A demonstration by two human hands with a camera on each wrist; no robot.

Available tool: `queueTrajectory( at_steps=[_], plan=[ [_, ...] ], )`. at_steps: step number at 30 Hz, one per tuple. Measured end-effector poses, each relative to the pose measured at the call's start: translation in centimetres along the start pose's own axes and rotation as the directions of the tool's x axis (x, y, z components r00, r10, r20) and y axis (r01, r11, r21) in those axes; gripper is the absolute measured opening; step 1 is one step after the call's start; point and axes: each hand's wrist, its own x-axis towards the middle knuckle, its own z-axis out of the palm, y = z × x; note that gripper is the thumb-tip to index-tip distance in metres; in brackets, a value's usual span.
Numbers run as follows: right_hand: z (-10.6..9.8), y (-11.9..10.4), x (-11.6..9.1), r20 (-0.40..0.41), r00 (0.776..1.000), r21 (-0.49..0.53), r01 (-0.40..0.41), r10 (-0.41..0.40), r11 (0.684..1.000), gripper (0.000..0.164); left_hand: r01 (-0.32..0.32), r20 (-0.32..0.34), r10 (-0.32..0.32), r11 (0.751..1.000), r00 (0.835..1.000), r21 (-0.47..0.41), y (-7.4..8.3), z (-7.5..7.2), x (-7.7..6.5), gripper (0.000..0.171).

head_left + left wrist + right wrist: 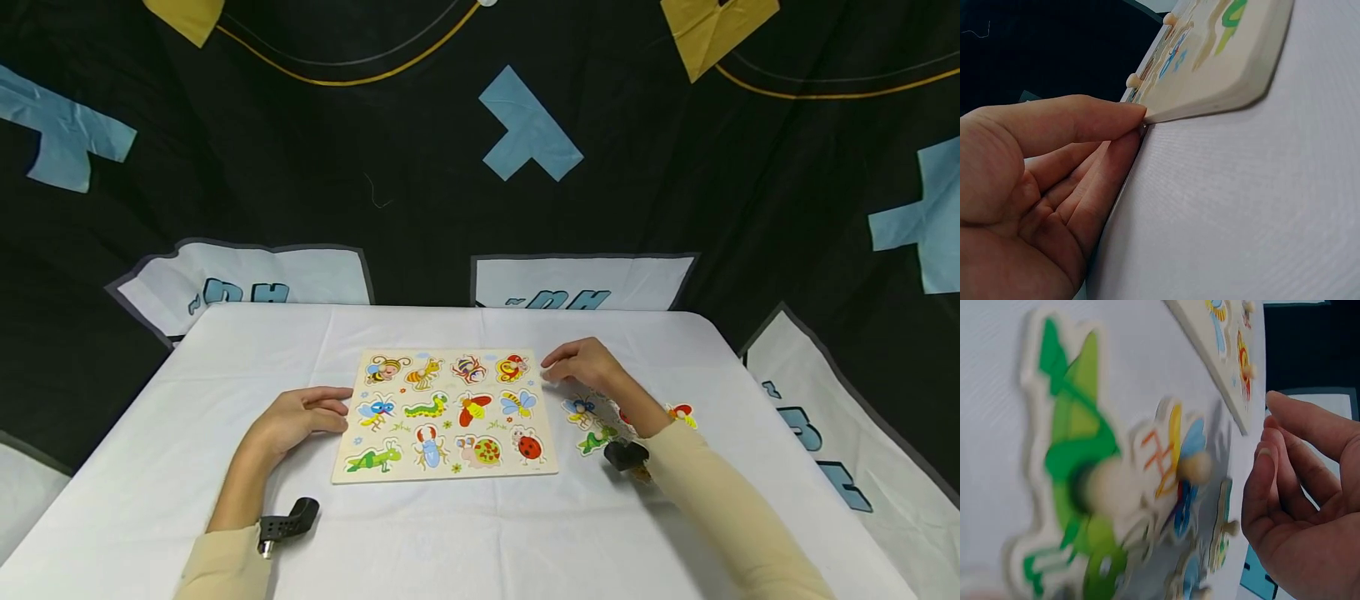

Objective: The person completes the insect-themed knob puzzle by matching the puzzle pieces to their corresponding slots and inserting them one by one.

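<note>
A wooden peg-puzzle board (546,454) with several colourful insect pictures lies on the white cloth. My left hand (296,425) is at its left edge; in the left wrist view the thumb and a finger touch the board's rim (1210,107). Just off the upper right corner, my right hand (588,367) hovers with loosely bent fingers and nothing between them. Loose knobbed insect pieces lie under the right forearm, among them a green grasshopper piece (1079,434) and a blue-winged piece (580,410). The forearm partly hides this group.
A red-and-yellow piece (682,414) lies right of the forearm. Wooden knobs (1134,80) stand up from some pieces on the board. Behind the white-covered table (420,542) hangs a black cloth (300,167). Each wrist wears a black camera (288,523).
</note>
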Motion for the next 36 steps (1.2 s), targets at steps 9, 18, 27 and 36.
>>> queueTrajectory(
  at_steps=[9,18,27,36],
  plan=[
    [-1.9,1.4,-1.5,0.052,0.999,-0.017,-0.008,0.008,1.0,0.026,-0.001,0.002,0.001,1.0,1.0,0.004,0.0,-0.2,0.0,0.068],
    [-2.7,2.7,-2.5,0.093,0.996,-0.028,0.004,-0.002,1.0,0.028,-0.005,0.001,0.005,1.0,1.0,-0.006,0.1,-0.3,-0.1,0.068],
    [-2.9,3.6,-3.3,0.122,0.992,-0.023,0.042,-0.039,0.999,0.025,0.005,-0.003,-0.005,1.0,1.0,0.007,-0.2,-0.1,0.0,0.068],
    [-3.2,4.3,-3.6,0.203,0.978,0.0,0.037,-0.036,0.999,0.027,0.005,0.0,-0.005,1.0,1.0,0.009,-0.2,0.0,0.2,0.068]
  ],
)
